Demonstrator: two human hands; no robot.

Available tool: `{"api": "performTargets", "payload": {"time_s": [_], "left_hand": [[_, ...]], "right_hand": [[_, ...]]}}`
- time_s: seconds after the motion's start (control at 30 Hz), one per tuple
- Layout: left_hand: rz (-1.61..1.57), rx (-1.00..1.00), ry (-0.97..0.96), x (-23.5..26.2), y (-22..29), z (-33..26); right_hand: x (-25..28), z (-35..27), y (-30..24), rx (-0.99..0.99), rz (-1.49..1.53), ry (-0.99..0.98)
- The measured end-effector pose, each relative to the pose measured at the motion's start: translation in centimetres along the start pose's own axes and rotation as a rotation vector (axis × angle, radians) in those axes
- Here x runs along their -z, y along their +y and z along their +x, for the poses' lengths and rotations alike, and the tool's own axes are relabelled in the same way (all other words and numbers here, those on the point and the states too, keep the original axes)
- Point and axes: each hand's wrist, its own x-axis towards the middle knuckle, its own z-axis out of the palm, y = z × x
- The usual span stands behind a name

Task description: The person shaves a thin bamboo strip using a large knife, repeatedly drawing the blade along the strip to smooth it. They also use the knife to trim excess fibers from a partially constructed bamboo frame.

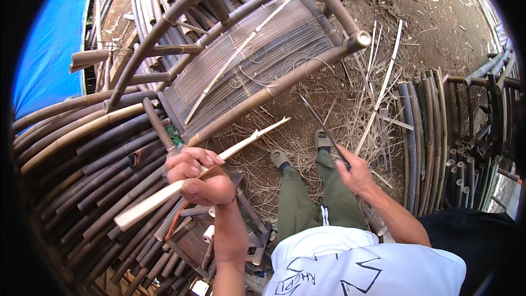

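Observation:
My left hand [200, 178] is closed around a pale split bamboo strip [244, 143], which slants from lower left to upper right. The strip's far end looks ragged, with a small nub along its edge. Lower and to the right, my right hand [356, 172] grips a knife [318, 118] with a long, thin dark blade pointing up and to the left. The blade is apart from the strip. Beyond my hands stands a bamboo bench [274, 87] with a slatted seat, and a long pale strip [233, 57] lies diagonally across it.
Stacked dark bamboo poles [104, 170] fill the left side, below a blue tarp [55, 38]. More upright poles [422, 131] stand at right. Bamboo shavings [356, 104] litter the ground around my shoes [279, 158]. Someone in dark clothing [466, 241] is close at lower right.

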Motion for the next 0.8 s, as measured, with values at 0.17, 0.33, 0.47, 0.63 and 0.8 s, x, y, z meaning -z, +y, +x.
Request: {"api": "performTargets", "payload": {"time_s": [0.17, 0.33, 0.47, 0.63, 0.8], "left_hand": [[-0.016, -0.055, 0.041, 0.1, -5.4, -4.6], [-0.125, -0.064, 0.058, -0.7, -5.4, -6.4], [-0.199, -0.065, 0.099, -1.2, -4.3, -7.9], [-0.242, -0.085, 0.056, -1.1, -4.4, -8.2], [-0.329, -0.125, 0.089, -1.7, -4.5, -8.5]], "right_hand": [[-1.7, 0.8, 3.1, 0.093, -0.153, -0.023], [-5.3, 3.5, -0.4, 0.184, -0.214, -0.213], [-6.9, 4.8, -4.1, 0.324, -0.223, -0.264], [-8.7, 5.6, -1.8, 0.293, -0.231, -0.248], [-8.2, 5.0, -5.2, 0.43, -0.083, -0.173]]}}
